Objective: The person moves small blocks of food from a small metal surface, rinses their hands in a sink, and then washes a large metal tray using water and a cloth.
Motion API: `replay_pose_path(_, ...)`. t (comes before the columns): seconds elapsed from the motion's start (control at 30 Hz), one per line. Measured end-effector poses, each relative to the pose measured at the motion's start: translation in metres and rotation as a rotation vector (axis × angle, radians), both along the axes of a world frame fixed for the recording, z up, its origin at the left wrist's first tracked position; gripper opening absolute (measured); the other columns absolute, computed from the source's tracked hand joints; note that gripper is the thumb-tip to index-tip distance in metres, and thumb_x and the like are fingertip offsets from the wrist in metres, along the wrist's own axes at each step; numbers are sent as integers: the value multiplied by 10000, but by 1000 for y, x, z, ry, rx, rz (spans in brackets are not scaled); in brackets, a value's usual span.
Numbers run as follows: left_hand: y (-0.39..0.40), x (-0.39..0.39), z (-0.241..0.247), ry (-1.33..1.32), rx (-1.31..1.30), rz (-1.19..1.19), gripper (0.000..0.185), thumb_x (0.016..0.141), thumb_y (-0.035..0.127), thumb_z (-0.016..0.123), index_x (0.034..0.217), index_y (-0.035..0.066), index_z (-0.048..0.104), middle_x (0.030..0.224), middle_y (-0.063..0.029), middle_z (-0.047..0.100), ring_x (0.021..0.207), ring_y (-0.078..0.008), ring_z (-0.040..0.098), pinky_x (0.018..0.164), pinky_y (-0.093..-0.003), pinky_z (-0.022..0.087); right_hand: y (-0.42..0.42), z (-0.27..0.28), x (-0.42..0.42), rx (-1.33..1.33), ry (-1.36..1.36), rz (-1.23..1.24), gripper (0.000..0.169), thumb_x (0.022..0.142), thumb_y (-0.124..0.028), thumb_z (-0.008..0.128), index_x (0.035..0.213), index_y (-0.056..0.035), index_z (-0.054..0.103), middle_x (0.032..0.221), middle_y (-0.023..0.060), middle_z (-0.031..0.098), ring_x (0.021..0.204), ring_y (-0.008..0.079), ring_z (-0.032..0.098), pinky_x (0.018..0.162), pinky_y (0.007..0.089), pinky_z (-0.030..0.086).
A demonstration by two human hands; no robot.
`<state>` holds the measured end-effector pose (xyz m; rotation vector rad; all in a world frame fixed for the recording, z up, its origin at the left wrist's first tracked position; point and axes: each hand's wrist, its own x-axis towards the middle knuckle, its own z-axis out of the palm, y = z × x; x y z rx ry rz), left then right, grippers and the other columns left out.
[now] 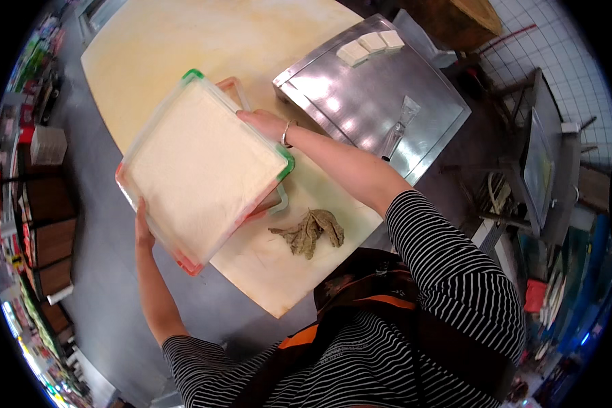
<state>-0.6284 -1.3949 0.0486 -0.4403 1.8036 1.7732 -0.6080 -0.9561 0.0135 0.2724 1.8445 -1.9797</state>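
My left hand (144, 224) grips the lower left edge of a square plastic tray (122, 176) with red and green corners. A flat cream-coloured slab (204, 163), which looks like tofu, fills the tray. At the opposite edge my right hand (265, 125), with a bracelet at the wrist, holds the rim. The tray is tilted over a second similar tray (280, 201), mostly hidden beneath it on the pale cutting board (265, 285). A crumpled brown cloth or dried leaf (311, 232) lies on the board, to the right of the trays and near my body.
To the right, a stainless steel table (357, 92) holds several white blocks (371, 43), and a clear plastic-wrapped utensil (395, 130). A cardboard or wooden block (454, 23) stands beyond it. Stacked goods line the far left, past the grey floor. A metal cart (540, 168) stands at the right.
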Motion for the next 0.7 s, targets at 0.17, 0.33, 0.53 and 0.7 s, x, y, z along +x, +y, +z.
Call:
replay_pose_path(0.17,-33,-14,-6,10,-57,-212,761,939,579,432,1457,40,292,1451,-88,377,1305,-246,384,1074,-378,331,3,28,7,303,-71,19,753,832,-682,456,1149,-30,657,1105,131,667,1076,258,614,972,365,439)
replay_pose_path(0.33,-16,-23,13,-140,-388,-149,865,849,693,460,1494,154,260,1517,-75,291,1361,-279,303,1085,-475,265,0,28,68,568,154,-138,680,845,-644,492,807,20,630,921,249,629,849,389,594,794,474,456)
replay_pose_path(0.53,60,-38,65,860,-946,81,608,938,522,461,1291,35,549,1302,-194,535,1114,-313,553,949,-381,442,107,114,308,582,607,-230,299,864,-311,601,941,-23,628,964,141,626,870,305,597,770,381,474)
replay_pose_path(0.7,351,118,186,1118,-615,-68,430,1016,266,413,1276,-63,510,1285,-160,544,1140,-252,536,991,-355,411,227,116,500,390,25,-514,354,879,-344,616,1083,-57,653,993,101,682,918,206,649,811,316,504)
